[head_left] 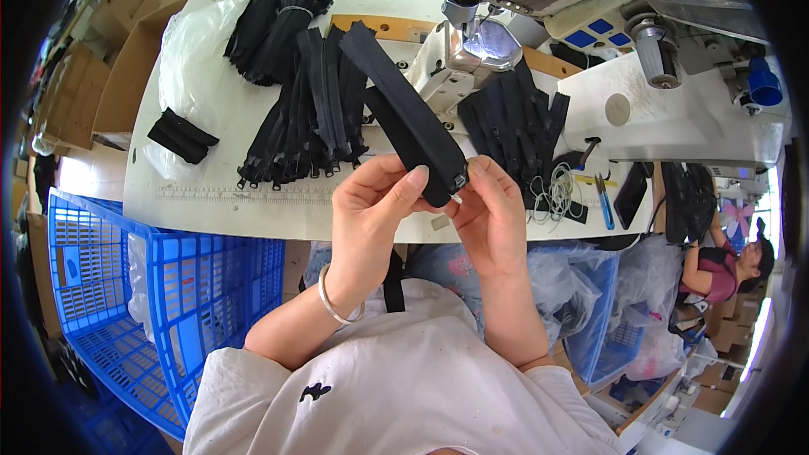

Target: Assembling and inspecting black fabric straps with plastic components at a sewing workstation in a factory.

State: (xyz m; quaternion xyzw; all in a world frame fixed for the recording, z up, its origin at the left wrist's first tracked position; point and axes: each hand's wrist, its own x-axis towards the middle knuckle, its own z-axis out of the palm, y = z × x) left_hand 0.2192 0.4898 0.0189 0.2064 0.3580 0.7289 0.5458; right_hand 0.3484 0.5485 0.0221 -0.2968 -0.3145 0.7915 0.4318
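A black zipper [413, 118] with a fabric strip is held up over the front of the sewing table, folded so its slider end points toward me. My left hand [379, 198] pinches it near the lower end, thumb on top. My right hand [490, 202] grips the end by the metal slider [459, 179] between thumb and fingers. Behind it lies a spread of black zippers [295, 118], and two tied bundles of zippers [274, 21] sit farther back. More black zippers [514, 114] lie to the right, beyond my right hand.
A sewing machine [472, 46] with a lit lamp stands at the back. To the right lie pale cord [556, 194], a blue-handled tool [604, 202] and a phone [630, 195]. Blue crates [168, 303] flank the table. Another person [725, 270] works at far right.
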